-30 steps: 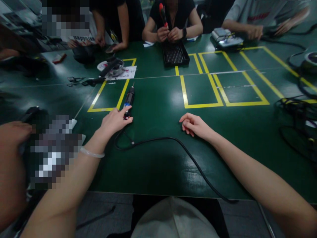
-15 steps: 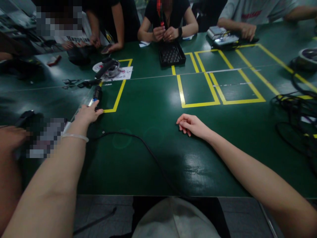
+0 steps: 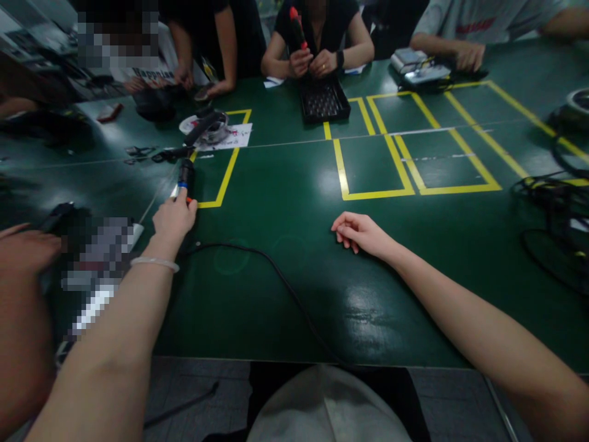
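On the left of the head view, my left hand (image 3: pixel 175 213) is closed round the near end of a black cylindrical tool (image 3: pixel 186 173) with a blue ring. A bit of red shows beside the fingers. The tool lies by the left yellow tape outline (image 3: pixel 229 178). My right hand (image 3: pixel 353 232) rests on the green table (image 3: pixel 285 307), its fingers curled loosely together with nothing visible in them. It is just below a yellow taped rectangle (image 3: pixel 377 196).
Across the table, a person holds a red and black tool (image 3: pixel 297 27) over a black tray (image 3: pixel 324 101). A black cable (image 3: pixel 280 276) crosses in front of me. Coiled cables (image 3: pixel 552 209) lie at right. Another person's hand (image 3: pixel 27 248) is at far left.
My left hand has moved slightly forward and its fingers have closed on the black tool. The view has shifted a little. My right hand keeps its pose on the table.
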`<control>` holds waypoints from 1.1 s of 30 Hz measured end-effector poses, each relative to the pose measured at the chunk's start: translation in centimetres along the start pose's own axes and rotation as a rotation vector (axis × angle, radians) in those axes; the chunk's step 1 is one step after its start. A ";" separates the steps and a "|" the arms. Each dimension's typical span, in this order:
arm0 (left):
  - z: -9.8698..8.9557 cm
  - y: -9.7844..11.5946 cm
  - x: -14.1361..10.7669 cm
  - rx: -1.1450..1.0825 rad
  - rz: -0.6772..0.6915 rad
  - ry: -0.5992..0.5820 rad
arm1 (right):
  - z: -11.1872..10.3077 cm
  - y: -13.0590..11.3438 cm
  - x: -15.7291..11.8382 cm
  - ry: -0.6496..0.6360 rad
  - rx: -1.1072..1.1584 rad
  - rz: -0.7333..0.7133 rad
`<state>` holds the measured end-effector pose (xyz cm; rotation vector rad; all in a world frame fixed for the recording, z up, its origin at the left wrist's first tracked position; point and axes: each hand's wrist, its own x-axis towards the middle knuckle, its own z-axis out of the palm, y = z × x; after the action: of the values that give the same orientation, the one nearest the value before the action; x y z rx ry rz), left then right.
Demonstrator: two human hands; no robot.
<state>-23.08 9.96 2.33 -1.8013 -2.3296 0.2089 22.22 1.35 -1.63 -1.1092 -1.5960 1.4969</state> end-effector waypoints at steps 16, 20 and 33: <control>-2.9 9.2 -9.5 -0.057 0.233 0.060 | 0.2 -0.5 0.0 0.048 -0.080 -0.016; -4.6 13.2 -13.0 -0.062 0.315 0.026 | 0.6 -1.1 -0.4 0.171 -0.309 -0.180; -6.6 21.3 -18.3 -0.135 0.546 0.006 | 2.5 -1.4 -1.1 -0.001 -0.563 -0.368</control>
<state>3.02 -2.42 2.81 -2.4657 -1.8321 0.1206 20.27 -0.67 -0.43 -1.0174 -2.1558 0.8276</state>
